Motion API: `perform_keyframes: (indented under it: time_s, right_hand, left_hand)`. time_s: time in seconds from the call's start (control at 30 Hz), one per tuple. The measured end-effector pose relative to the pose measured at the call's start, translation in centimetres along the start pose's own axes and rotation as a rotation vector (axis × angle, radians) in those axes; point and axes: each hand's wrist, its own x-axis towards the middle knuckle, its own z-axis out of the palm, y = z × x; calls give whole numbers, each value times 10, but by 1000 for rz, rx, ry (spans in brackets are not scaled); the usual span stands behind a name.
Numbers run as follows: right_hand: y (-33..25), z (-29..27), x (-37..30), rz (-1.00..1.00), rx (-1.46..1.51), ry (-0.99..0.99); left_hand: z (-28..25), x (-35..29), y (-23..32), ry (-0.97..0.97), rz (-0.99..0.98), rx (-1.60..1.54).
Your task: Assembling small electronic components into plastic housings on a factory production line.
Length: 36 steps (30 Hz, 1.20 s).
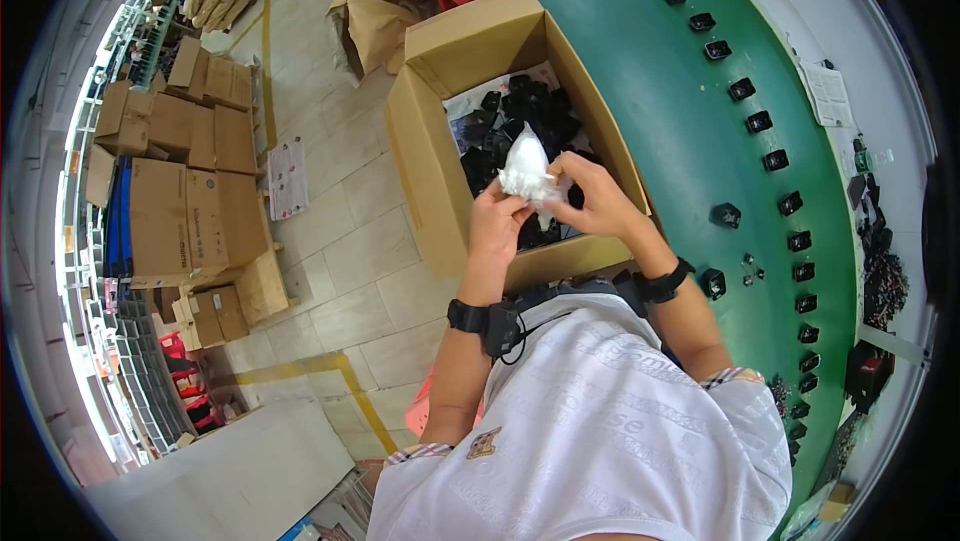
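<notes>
A white, cone-shaped bundle [526, 159], with crumpled, partly see-through plastic at its lower end, is held above the open cardboard box [468, 37]. My left hand [497, 225] is closed on its lower left side. My right hand [598, 199] has thumb and fingers bent together at the crumpled plastic on the right. What the bundle contains cannot be made out. Below it, inside the box, lies a heap of black plastic parts [482, 169], partly hidden by my hands and the bundle.
To the right runs a green table [690, 131] with a long row of small black housings [741, 89] and a few small loose pieces [750, 269]. Cardboard boxes [160, 213] are stacked at the left beyond the tiled floor [345, 191]. An open brown carton [372, 33] stands at the far side.
</notes>
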Motion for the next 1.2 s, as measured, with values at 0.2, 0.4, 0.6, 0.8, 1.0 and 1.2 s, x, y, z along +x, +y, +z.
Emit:
perform_keyframes:
  time_s: [0.2, 0.4, 0.6, 0.8, 1.0, 1.2]
  right_hand:
    - [1, 1, -6, 50, -39, -65]
    - [23, -6, -27, 351, 581, -74]
    - [11, -14, -27, 329, 761, -50]
    - [-2, -10, -34, 369, 778, -72]
    - [-1, -8, -39, 422, 752, -42]
    - [3, -17, -40, 463, 774, -105]
  left_hand:
    - [9, -3, 10, -88, 18, 59]
    - [1, -18, 25, -253, 81, 629]
    - [21, -47, 17, -30, 806, 1165]
    - [14, -60, 5, 37, 1156, 1231]
    - [4, -63, -5, -105, 863, 751]
    - [28, -42, 30, -293, 457, 507]
